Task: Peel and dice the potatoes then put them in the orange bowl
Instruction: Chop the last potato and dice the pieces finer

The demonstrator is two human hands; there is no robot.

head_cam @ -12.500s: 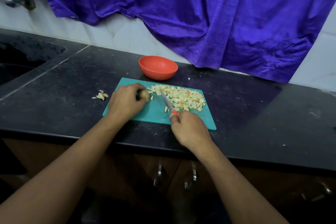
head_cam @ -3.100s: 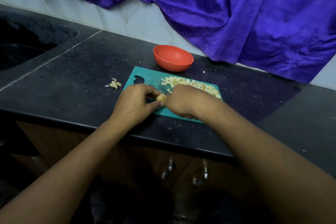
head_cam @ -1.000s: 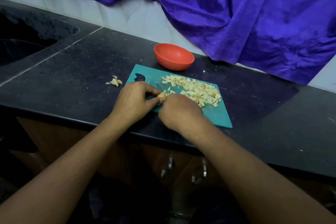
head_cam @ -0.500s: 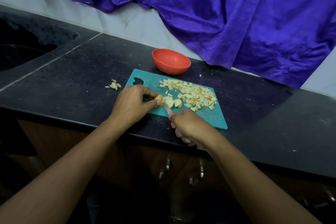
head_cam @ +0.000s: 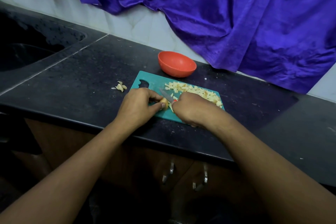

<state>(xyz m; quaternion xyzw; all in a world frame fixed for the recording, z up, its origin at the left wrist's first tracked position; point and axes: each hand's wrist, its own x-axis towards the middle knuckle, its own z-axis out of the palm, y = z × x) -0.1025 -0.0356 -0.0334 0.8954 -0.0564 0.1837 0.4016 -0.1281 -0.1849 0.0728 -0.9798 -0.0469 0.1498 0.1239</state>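
— Hands?
— The left hand pinches the potato stub on the cutting board; fingers of the right hand grip the knife, blade against it.
— And the dice?
— Piled on the board, near the orange bowl.

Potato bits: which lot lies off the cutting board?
The small heap on the counter, left of the cutting board. The diced pile and the piece in the left hand are over it.
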